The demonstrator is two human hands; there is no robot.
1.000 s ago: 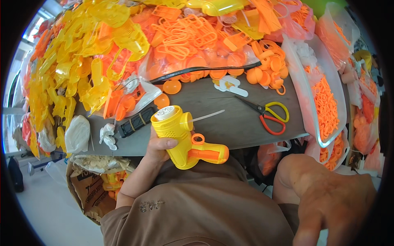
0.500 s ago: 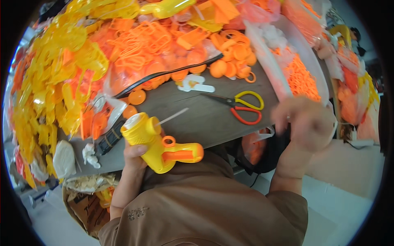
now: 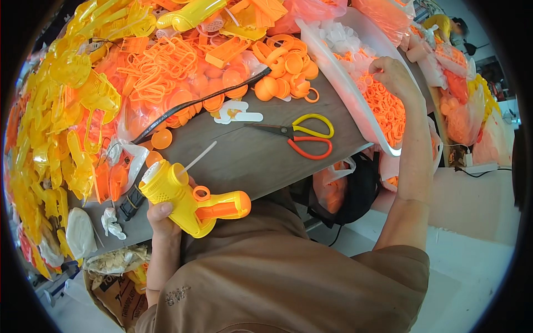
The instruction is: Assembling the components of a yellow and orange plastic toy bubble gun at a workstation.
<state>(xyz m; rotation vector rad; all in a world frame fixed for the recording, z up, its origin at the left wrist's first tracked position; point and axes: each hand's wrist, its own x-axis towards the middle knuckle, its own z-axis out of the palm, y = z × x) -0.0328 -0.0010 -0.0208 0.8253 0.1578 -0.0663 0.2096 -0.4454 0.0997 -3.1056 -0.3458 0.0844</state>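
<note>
Head view: left hand [image 3: 162, 220] grips the yellow housing [image 3: 179, 204], right hand [image 3: 396, 79] hangs over a bin [image 3: 344, 91] of orange rings [image 3: 387, 115], fingers [image 3: 379, 64] curled, any catch impossible to tell!

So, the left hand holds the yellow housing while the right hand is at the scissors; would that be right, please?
Not quite: the right hand is at the white tub of small orange parts, not the scissors, as the head view shows. The left hand does hold the yellow housing.

Scissors [image 3: 286, 131] lie just above centre, a black bag [image 3: 362, 191] right of centre, a sack [image 3: 115, 302] lower left, a person [image 3: 442, 25] upper right.
</note>
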